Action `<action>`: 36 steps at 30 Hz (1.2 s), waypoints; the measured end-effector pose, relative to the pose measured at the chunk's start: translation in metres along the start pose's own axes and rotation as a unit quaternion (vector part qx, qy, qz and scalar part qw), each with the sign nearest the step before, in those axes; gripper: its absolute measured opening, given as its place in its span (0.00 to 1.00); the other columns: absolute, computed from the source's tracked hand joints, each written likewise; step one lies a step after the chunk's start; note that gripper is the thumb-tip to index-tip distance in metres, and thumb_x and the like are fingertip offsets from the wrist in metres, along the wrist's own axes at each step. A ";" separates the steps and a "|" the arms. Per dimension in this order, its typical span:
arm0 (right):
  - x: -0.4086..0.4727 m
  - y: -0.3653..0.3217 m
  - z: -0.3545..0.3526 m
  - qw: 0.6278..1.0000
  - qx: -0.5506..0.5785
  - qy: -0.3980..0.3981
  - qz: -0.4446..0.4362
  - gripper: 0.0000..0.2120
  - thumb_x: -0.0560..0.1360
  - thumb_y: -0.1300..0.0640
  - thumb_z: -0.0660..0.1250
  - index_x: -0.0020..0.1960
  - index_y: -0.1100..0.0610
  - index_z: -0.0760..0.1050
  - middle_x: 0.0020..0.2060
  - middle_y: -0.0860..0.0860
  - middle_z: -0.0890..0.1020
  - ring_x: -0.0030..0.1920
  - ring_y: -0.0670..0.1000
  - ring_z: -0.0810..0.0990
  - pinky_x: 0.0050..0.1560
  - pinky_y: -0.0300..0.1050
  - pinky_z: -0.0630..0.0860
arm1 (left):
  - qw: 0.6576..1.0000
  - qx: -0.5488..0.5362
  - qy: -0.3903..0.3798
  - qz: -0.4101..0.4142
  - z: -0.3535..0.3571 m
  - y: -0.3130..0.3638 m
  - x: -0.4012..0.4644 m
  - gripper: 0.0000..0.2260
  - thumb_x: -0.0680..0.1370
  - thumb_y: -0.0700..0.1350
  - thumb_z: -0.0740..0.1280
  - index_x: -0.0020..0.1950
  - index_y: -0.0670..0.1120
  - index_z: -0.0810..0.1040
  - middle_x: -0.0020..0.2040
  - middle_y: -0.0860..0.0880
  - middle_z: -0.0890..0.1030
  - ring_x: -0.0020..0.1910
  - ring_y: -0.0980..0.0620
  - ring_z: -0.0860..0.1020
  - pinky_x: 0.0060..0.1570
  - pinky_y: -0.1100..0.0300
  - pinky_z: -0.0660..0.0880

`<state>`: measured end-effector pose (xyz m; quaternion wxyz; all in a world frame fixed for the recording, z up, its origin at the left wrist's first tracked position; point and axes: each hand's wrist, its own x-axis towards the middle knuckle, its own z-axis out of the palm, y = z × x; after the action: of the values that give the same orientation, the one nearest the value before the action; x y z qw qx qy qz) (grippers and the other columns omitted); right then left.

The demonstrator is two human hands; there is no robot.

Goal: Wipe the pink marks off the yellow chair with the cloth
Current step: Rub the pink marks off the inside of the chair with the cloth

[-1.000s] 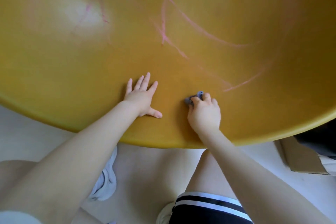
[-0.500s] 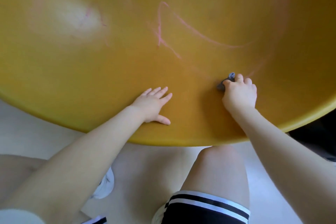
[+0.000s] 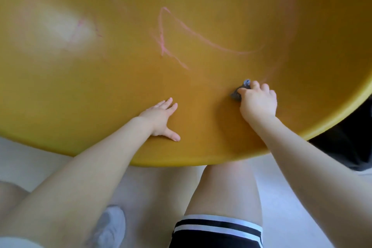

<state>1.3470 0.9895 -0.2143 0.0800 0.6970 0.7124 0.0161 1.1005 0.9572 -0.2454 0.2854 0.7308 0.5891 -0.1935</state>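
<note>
Clutching a small grey cloth (image 3: pixel 238 92) against the yellow chair (image 3: pixel 201 90), the right hand (image 3: pixel 258 100) sits at 4 o'clock; the left hand (image 3: pixel 161 119) lies flat, grasping nothing. Pink marks (image 3: pixel 163 46) (bold, at 12) may merely smear under such a tiny wad.

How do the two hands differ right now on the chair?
The left hand lies open and flat on the yellow chair, holding nothing; the right hand is curled, its grip closed on the cloth. The right sits nearer the pink marks. Both touch the seat.
</note>
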 end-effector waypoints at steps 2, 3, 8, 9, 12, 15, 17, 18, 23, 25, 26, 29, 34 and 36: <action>-0.001 0.005 -0.002 0.999 -0.015 0.015 0.045 0.17 0.79 0.59 0.52 0.64 0.53 0.71 0.63 0.58 0.68 0.59 0.60 0.66 0.56 0.50 0.64 | 1.000 0.002 0.005 0.004 0.000 -0.001 0.002 0.52 0.66 0.64 0.71 0.77 0.49 0.43 0.77 0.49 0.39 0.77 0.50 0.43 0.75 0.54 0.49; -0.005 -0.002 -0.001 0.998 -0.003 0.013 0.056 0.16 0.79 0.59 0.52 0.63 0.54 0.72 0.62 0.58 0.68 0.59 0.60 0.67 0.55 0.50 0.64 | 1.000 0.004 0.007 0.005 0.000 -0.002 0.003 0.52 0.65 0.64 0.71 0.78 0.49 0.43 0.77 0.50 0.39 0.77 0.51 0.43 0.75 0.54 0.49; -0.053 -0.076 0.017 0.996 0.082 -0.035 -0.007 0.15 0.74 0.59 0.57 0.60 0.52 0.71 0.61 0.56 0.69 0.56 0.59 0.69 0.52 0.48 0.65 | 0.999 0.037 0.015 0.020 0.000 -0.005 0.007 0.54 0.64 0.67 0.70 0.78 0.49 0.42 0.77 0.48 0.38 0.77 0.49 0.43 0.75 0.54 0.47; -0.060 -0.084 0.017 0.995 0.088 -0.039 -0.020 0.15 0.74 0.58 0.58 0.60 0.52 0.71 0.61 0.55 0.69 0.56 0.58 0.70 0.52 0.48 0.65 | 0.998 0.050 0.017 0.024 -0.001 -0.006 0.008 0.54 0.64 0.68 0.69 0.78 0.49 0.41 0.77 0.48 0.38 0.77 0.49 0.43 0.75 0.54 0.46; -0.066 -0.082 0.015 0.989 0.106 -0.064 -0.085 0.14 0.76 0.57 0.57 0.60 0.49 0.72 0.60 0.54 0.70 0.55 0.58 0.70 0.46 0.45 0.62 | 0.994 0.089 0.023 0.051 -0.004 -0.006 0.011 0.55 0.64 0.70 0.68 0.77 0.48 0.39 0.76 0.47 0.34 0.76 0.49 0.40 0.74 0.54 0.43; -0.052 -0.044 0.004 0.991 0.066 -0.082 -0.077 0.14 0.78 0.56 0.57 0.61 0.47 0.73 0.57 0.53 0.72 0.55 0.57 0.70 0.47 0.44 0.62 | 0.988 0.113 0.025 0.106 -0.009 -0.004 0.017 0.56 0.65 0.69 0.68 0.77 0.47 0.37 0.75 0.47 0.30 0.76 0.49 0.37 0.73 0.54 0.40; -0.043 -0.007 -0.009 0.999 -0.017 -0.036 0.005 0.14 0.78 0.56 0.57 0.61 0.49 0.74 0.55 0.55 0.72 0.56 0.58 0.70 0.49 0.47 0.65 | 0.984 0.116 0.018 0.133 -0.012 -0.004 0.023 0.57 0.63 0.70 0.68 0.77 0.47 0.37 0.76 0.47 0.33 0.76 0.50 0.38 0.73 0.55 0.39; -0.042 0.008 -0.016 0.997 -0.051 0.003 0.058 0.14 0.78 0.57 0.57 0.60 0.52 0.75 0.55 0.57 0.72 0.55 0.60 0.70 0.50 0.48 0.65 | 0.983 0.115 0.014 0.141 -0.013 -0.005 0.025 0.58 0.63 0.70 0.69 0.77 0.47 0.37 0.76 0.47 0.34 0.76 0.50 0.39 0.73 0.55 0.40; -0.047 0.000 -0.010 0.978 -0.016 0.088 0.187 0.13 0.74 0.63 0.59 0.56 0.60 0.76 0.53 0.62 0.73 0.51 0.62 0.71 0.48 0.51 0.65 | 0.978 0.117 0.019 0.171 -0.013 -0.006 0.031 0.58 0.62 0.70 0.69 0.77 0.46 0.39 0.77 0.46 0.36 0.76 0.49 0.40 0.74 0.55 0.41; -0.051 -0.044 0.008 0.982 0.032 0.066 0.173 0.14 0.72 0.63 0.59 0.55 0.57 0.77 0.52 0.61 0.74 0.49 0.62 0.73 0.44 0.49 0.66 | 0.976 0.118 0.022 0.182 -0.014 -0.008 0.032 0.58 0.62 0.71 0.68 0.77 0.46 0.38 0.77 0.46 0.36 0.76 0.49 0.40 0.74 0.55 0.41; -0.055 -0.067 0.015 0.984 0.052 0.058 0.159 0.14 0.69 0.63 0.60 0.51 0.57 0.79 0.49 0.61 0.76 0.44 0.62 0.75 0.40 0.48 0.65 | 0.975 0.118 0.023 0.188 -0.014 -0.010 0.033 0.57 0.63 0.71 0.68 0.77 0.46 0.38 0.77 0.46 0.35 0.76 0.49 0.40 0.73 0.55 0.41; -0.065 -0.109 0.026 0.987 0.103 0.038 0.122 0.14 0.59 0.61 0.61 0.40 0.56 0.81 0.39 0.59 0.78 0.32 0.59 0.75 0.33 0.44 0.64 | 0.969 0.126 0.025 0.211 -0.017 -0.014 0.035 0.56 0.64 0.71 0.66 0.77 0.46 0.39 0.77 0.46 0.36 0.76 0.49 0.40 0.74 0.55 0.42; -0.061 -0.074 0.011 0.996 0.016 0.013 0.090 0.17 0.76 0.59 0.58 0.61 0.46 0.74 0.54 0.52 0.74 0.53 0.58 0.69 0.46 0.45 0.60 | 0.958 0.136 0.022 0.250 -0.029 -0.022 0.038 0.50 0.67 0.69 0.65 0.78 0.47 0.43 0.78 0.47 0.40 0.77 0.49 0.44 0.73 0.56 0.46; -0.052 -0.046 -0.001 0.983 -0.034 0.027 0.177 0.18 0.77 0.59 0.56 0.63 0.46 0.73 0.56 0.53 0.72 0.56 0.58 0.66 0.52 0.48 0.61 | 0.956 0.132 0.017 0.263 -0.031 -0.023 0.038 0.48 0.69 0.68 0.65 0.78 0.48 0.45 0.78 0.48 0.41 0.77 0.50 0.45 0.73 0.56 0.48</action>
<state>1.3026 0.9361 -0.2152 0.0796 0.8085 0.5785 0.0731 1.0851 1.0090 -0.2501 0.2166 0.8944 0.3501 -0.1750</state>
